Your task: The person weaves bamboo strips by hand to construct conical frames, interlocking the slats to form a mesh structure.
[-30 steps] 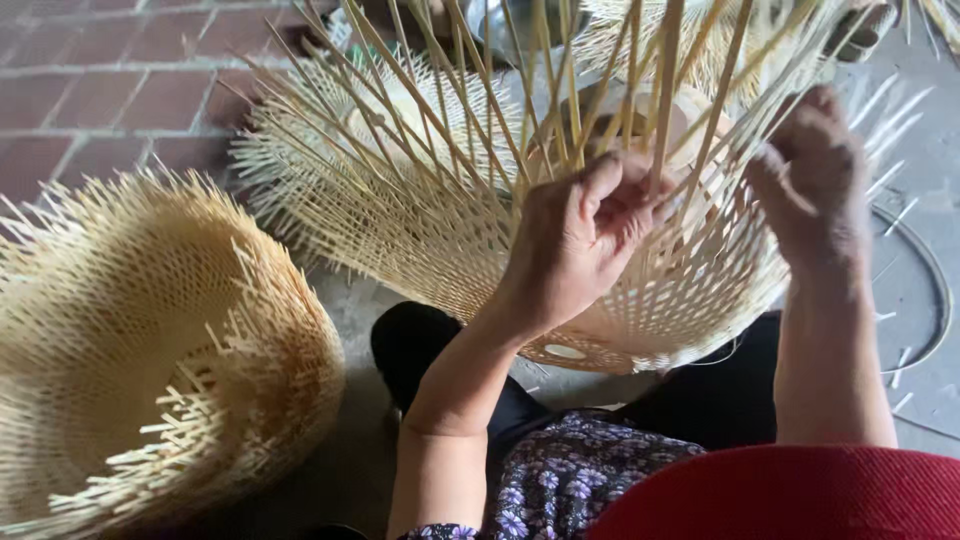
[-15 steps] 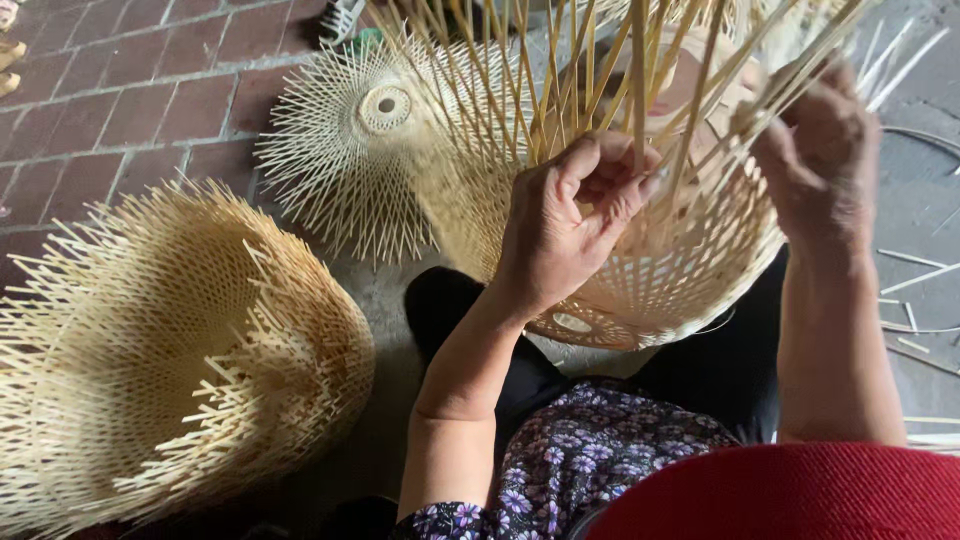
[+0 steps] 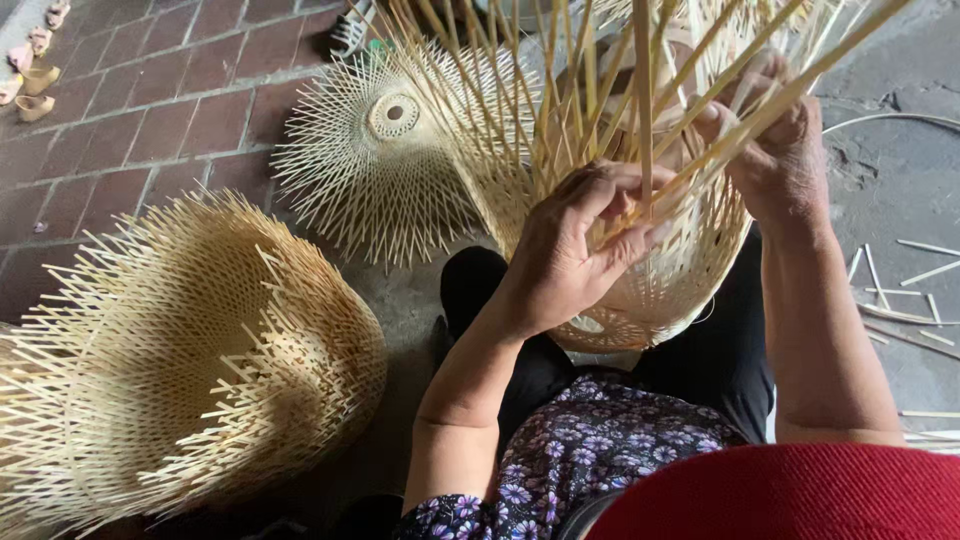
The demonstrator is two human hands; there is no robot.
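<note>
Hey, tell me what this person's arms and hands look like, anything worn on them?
Both forearms are bare from the elbow down. The left hand and the right hand wear no gloves, and no rings, bracelets or watch show. At the left elbow sits the edge of a dark sleeve printed with small purple flowers. The right upper arm is hidden behind a red brim.
</note>
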